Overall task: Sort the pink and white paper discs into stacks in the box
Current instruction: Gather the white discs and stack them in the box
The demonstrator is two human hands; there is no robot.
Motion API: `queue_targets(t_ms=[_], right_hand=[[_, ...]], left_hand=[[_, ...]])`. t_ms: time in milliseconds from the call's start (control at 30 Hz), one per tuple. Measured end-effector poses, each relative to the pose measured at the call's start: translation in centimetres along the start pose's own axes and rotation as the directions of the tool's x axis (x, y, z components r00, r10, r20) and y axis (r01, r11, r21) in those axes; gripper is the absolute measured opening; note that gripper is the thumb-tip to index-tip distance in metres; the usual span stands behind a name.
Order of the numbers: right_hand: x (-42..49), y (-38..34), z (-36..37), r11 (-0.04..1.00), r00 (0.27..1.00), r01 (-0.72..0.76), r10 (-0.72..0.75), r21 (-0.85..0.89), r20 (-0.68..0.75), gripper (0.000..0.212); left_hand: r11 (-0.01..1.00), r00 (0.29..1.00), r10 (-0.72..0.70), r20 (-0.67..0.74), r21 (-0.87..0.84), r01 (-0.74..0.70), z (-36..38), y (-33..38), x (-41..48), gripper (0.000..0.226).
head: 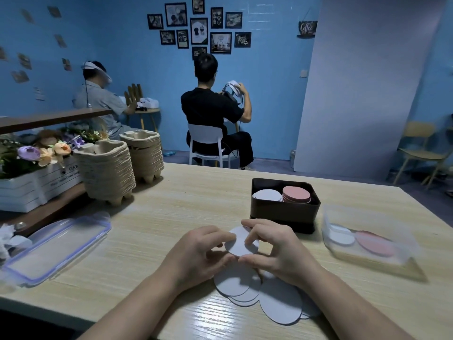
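Note:
Both my hands hold one white paper disc [241, 242] above the table, near its front middle. My left hand [198, 251] pinches its left edge and my right hand [274, 249] pinches its right edge. Under my hands lie several loose white discs [279, 301], fanned over one another. Behind them stands the dark box [285, 212], with a white stack [267, 195] on its left side and a pink stack [296, 193] on its right.
A clear plastic tub [367, 244] at the right holds a white and a pink disc. Its clear lid [56, 246] lies at the left. Two piles of pulp trays [107, 173] and a flower box [36, 185] stand at the back left. Two people sit beyond the table.

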State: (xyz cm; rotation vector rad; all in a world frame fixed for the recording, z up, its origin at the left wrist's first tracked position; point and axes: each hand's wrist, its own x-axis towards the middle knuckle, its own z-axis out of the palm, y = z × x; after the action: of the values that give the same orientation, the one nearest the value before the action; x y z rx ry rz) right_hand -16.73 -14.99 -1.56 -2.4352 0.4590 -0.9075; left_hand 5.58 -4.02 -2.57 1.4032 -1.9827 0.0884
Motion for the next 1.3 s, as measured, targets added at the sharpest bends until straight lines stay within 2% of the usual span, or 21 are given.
queue_targets(t_ms=[167, 267, 333, 433, 500, 767, 900, 1000, 1100, 1300], right_hand=[[-0.1, -0.4, -0.4, 0.996, 0.995, 0.018, -0.010, -0.083, 0.095, 0.030], [-0.4, -0.3, -1.1, 0.996, 0.998, -0.022, 0.027, -0.082, 0.065, 0.033], [-0.8, -0.2, -1.8, 0.995, 0.997, -0.065, 0.068, -0.076, 0.040, 0.035], [-2.1, -0.1, -2.6, 0.993, 0.995, -0.103, 0.103, -0.058, -0.001, 0.032], [-3.0, -0.1, -2.9, 0.992, 0.994, -0.112, 0.111, -0.061, -0.021, 0.032], [-3.4, -0.2, -2.4, 0.986, 0.989, -0.147, 0.149, -0.080, 0.020, 0.033], [-3.3, -0.2, -2.5, 0.983, 0.986, -0.150, 0.156, -0.109, 0.057, 0.033], [-3.3, -0.1, -2.5, 0.981, 0.984, -0.156, 0.164, -0.117, 0.063, 0.034], [-3.2, 0.0, -2.5, 0.981, 0.985, -0.157, 0.163, -0.110, 0.047, 0.036], [-3.4, 0.3, -2.5, 0.982, 0.988, -0.147, 0.151, -0.116, 0.021, 0.044]], left_hand=[[1.000, 0.999, -0.002, 0.041, 0.021, 0.001, -0.2, 0.2, -0.2, 0.033], [0.982, 0.990, -0.132, 0.053, -0.128, 0.138, -0.6, 1.0, -0.6, 0.052], [0.936, 0.970, -0.219, 0.106, -0.258, 0.240, -1.1, 1.2, -1.5, 0.056], [0.898, 0.939, -0.239, 0.248, -0.311, 0.311, -1.6, 1.0, -3.1, 0.069], [0.887, 0.929, -0.241, 0.280, -0.324, 0.328, -1.8, 1.1, -3.4, 0.074], [0.905, 0.938, -0.268, 0.219, -0.276, 0.323, -1.5, 1.2, -3.1, 0.062], [0.948, 0.964, -0.246, 0.105, -0.183, 0.262, -1.6, 1.5, -2.8, 0.045], [0.945, 0.968, -0.249, 0.002, -0.216, 0.244, -1.9, 1.8, -2.8, 0.036], [0.946, 0.965, -0.247, -0.088, -0.237, 0.220, -1.9, 2.2, -2.7, 0.035], [0.958, 0.976, -0.189, -0.108, -0.237, 0.159, -0.3, 3.0, -0.7, 0.040]])
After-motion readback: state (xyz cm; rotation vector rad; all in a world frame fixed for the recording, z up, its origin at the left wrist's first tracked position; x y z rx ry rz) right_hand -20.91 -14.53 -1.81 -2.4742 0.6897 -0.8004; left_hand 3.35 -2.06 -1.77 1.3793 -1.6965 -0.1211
